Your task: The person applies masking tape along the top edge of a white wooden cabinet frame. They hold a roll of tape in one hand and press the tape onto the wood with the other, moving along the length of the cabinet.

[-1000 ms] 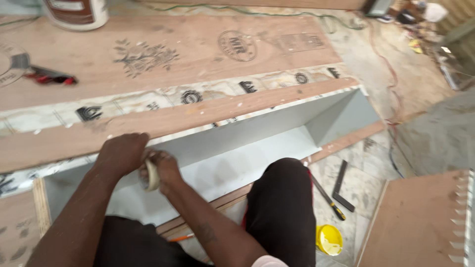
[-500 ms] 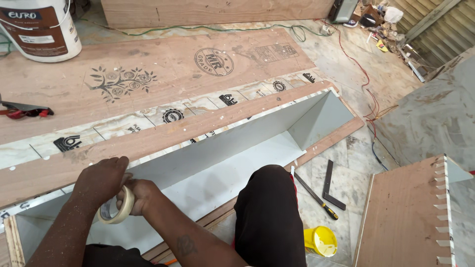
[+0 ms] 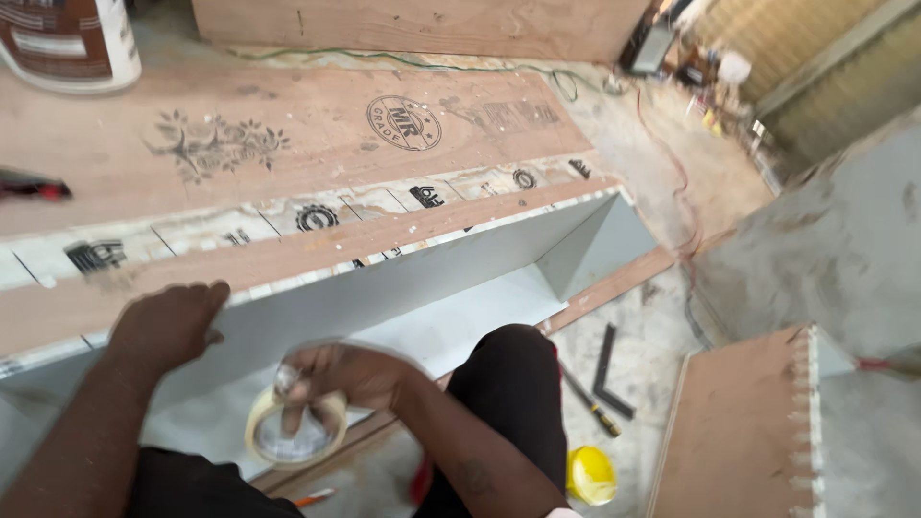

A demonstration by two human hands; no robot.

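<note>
Right hand (image 3: 350,374) grips a roll of clear tape (image 3: 295,430) at lower left of frame. Left hand (image 3: 168,324) lies open, pressing the top edge of the grey laminated cabinet panel (image 3: 403,288). No tape strip visible on the panel (taping apparently not begun).

A: What is worn on the arms?

B: Nothing. Both forearms are bare to the bottom edge of the view, with no sleeves, gloves, watch or rings on the left hand (image 3: 171,324) or the right hand (image 3: 347,372).

A: Any markings?

B: A small dark mark, perhaps a tattoo, sits on the right forearm; it is too blurred to read.

A: And the legs?

B: Black trousers (image 3: 508,403), plain and loose, with a bit of red at the hem.
</note>
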